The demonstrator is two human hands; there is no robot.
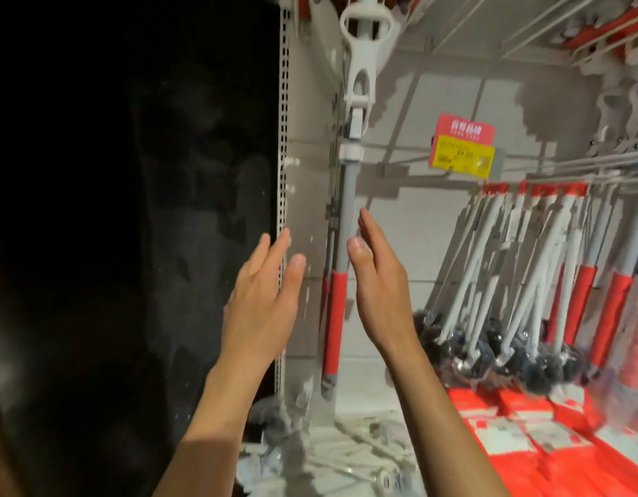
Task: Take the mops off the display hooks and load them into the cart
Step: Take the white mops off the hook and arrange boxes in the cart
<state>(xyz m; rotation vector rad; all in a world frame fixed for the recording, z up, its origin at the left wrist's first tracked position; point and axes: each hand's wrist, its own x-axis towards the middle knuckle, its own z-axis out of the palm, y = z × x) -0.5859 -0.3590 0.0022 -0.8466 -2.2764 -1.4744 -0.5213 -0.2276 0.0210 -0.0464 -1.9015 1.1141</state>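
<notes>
A mop (346,217) with a grey shaft, a red grip and a white plastic head hangs upright at the left end of the white display wall. My left hand (263,295) is raised just left of the shaft, fingers straight, holding nothing. On the other side of the shaft my right hand (378,278) is also up, fingers straight and thumb close to the pole, not gripping it. Several more mops (525,267) with white and red handles hang from a hook rail at the right. No cart is in view.
A red and yellow price tag (463,147) sticks out from the wall. Red packaged goods (525,425) lie on the shelf at the lower right, wrapped white items (346,457) at the lower middle. A perforated upright (282,174) bounds the display; left of it is dark.
</notes>
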